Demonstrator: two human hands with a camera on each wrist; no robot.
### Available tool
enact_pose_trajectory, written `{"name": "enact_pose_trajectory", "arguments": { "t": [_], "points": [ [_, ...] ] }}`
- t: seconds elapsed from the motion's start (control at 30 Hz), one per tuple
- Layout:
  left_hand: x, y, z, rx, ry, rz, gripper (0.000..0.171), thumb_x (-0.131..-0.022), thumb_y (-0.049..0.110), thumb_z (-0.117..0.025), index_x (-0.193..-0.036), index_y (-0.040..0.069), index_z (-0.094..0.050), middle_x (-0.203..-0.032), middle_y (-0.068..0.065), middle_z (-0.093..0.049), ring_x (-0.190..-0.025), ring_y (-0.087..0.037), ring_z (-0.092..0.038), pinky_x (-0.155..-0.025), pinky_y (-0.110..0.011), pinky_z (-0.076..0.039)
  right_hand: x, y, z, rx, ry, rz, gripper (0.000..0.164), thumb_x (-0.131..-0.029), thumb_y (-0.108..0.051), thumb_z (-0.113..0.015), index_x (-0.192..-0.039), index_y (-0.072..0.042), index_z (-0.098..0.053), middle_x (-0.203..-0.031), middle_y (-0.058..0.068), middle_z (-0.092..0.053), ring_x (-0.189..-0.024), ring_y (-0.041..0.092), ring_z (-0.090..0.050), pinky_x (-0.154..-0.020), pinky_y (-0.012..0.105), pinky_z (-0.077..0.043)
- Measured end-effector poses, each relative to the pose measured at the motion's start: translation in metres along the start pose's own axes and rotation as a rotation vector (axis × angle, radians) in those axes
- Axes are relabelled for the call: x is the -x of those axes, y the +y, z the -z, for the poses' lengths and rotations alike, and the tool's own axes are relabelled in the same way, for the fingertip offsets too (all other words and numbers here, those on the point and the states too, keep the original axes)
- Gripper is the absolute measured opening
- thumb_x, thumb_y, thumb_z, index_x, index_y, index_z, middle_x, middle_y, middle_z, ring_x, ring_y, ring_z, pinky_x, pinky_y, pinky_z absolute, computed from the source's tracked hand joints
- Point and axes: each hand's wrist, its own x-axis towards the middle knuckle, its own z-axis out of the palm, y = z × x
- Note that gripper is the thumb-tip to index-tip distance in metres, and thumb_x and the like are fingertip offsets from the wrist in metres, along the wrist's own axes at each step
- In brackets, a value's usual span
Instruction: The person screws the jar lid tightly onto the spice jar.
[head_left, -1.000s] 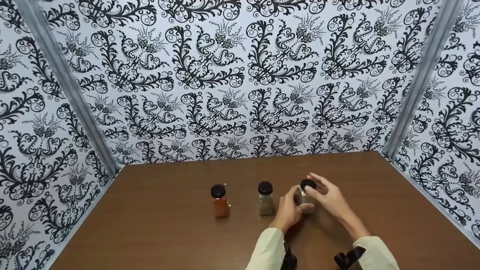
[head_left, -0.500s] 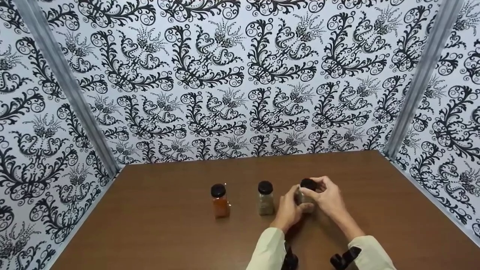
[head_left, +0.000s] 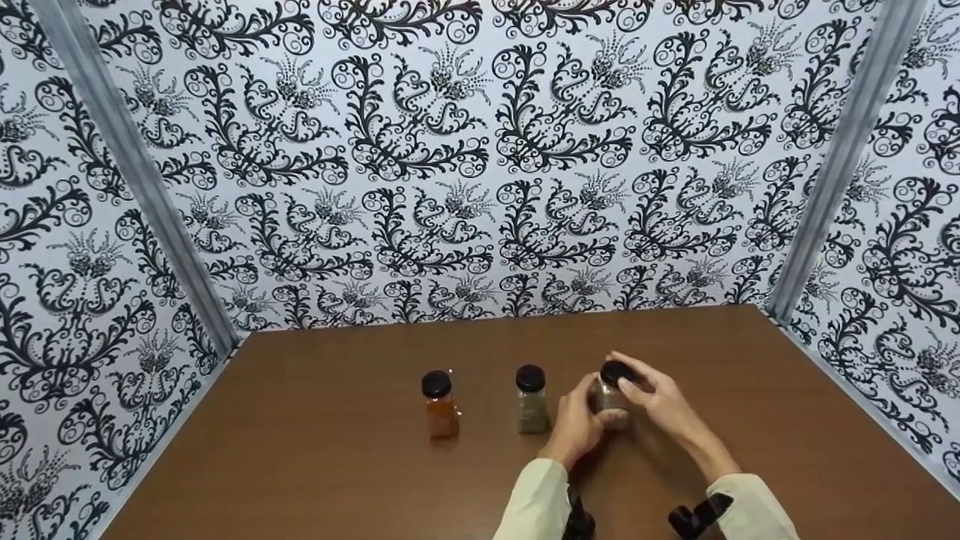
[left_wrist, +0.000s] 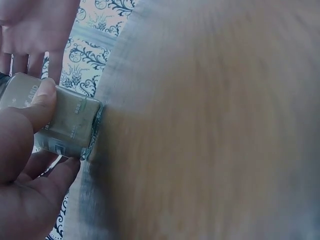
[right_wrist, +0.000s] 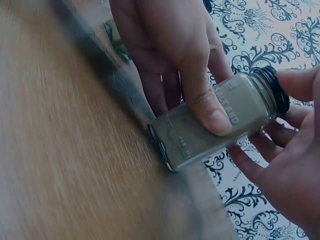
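Note:
In the head view a glass spice jar [head_left: 611, 397] with a black lid [head_left: 615, 371] stands at the right of the table. My left hand [head_left: 577, 427] grips its body, thumb across the front. My right hand [head_left: 664, 397] holds the lid between thumb and fingers. The right wrist view shows pale lettering and a beige-grey filling in the jar [right_wrist: 185, 142], with the threaded-looking lid [right_wrist: 275, 90] on its neck. From the left wrist, the jar's base [left_wrist: 92, 127] is seen at the tabletop.
To the left of my hands stand two more black-lidded jars: one with greenish contents [head_left: 531, 405], close beside my left hand, and one with orange contents [head_left: 441, 409] farther left. Patterned walls [head_left: 450, 187] enclose the brown table [head_left: 337, 465] at the back and sides.
My right fingers curled in around the lid half a second ago and now reach forward over it again. My left hand and the jar have stayed in place.

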Motion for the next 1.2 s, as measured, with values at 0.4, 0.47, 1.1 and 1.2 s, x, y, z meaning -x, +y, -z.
{"name": "enact_pose_trajectory", "arguments": {
  "t": [0.4,0.47,1.1,1.2],
  "points": [
    [0.001,0.001,-0.004,-0.01,0.038,-0.006,0.047,-0.083,0.021,-0.082,-0.126,0.02,-0.062,-0.114,-0.004,-0.075,-0.102,-0.016,-0.07,-0.087,-0.027,-0.055,0.0,0.003,-0.018,0.043,0.211,-0.039,0.044,-0.09,-0.007,-0.073,-0.122,0.006,-0.046,-0.124,0.025,-0.061,-0.114,0.023,-0.064,-0.088,0.015,-0.051],
    [0.002,0.0,-0.004,-0.006,0.033,-0.017,0.048,-0.083,0.021,-0.082,-0.126,0.019,-0.062,-0.112,-0.005,-0.075,-0.101,-0.016,-0.07,-0.085,-0.026,-0.055,0.0,0.003,-0.019,0.061,0.221,-0.068,0.047,-0.089,-0.009,-0.075,-0.123,0.005,-0.046,-0.126,0.025,-0.06,-0.122,0.032,-0.061,-0.092,0.016,-0.05],
    [0.001,-0.003,-0.002,0.003,0.028,-0.034,0.049,-0.083,0.028,-0.082,-0.128,0.02,-0.062,-0.115,-0.003,-0.075,-0.103,-0.014,-0.07,-0.086,-0.026,-0.055,-0.002,-0.001,-0.015,0.041,0.197,-0.149,0.061,-0.084,-0.015,-0.082,-0.127,0.005,-0.043,-0.129,0.029,-0.059,-0.122,0.037,-0.061,-0.087,0.014,-0.05],
    [0.001,-0.003,-0.002,0.02,0.027,-0.035,0.05,-0.082,0.027,-0.083,-0.127,0.019,-0.063,-0.109,-0.003,-0.076,-0.099,-0.013,-0.07,-0.083,-0.024,-0.054,0.0,-0.003,-0.012,0.049,0.176,-0.152,0.061,-0.091,-0.021,-0.074,-0.137,0.001,-0.041,-0.135,0.027,-0.057,-0.127,0.035,-0.057,-0.094,0.015,-0.045]
  ]
}}
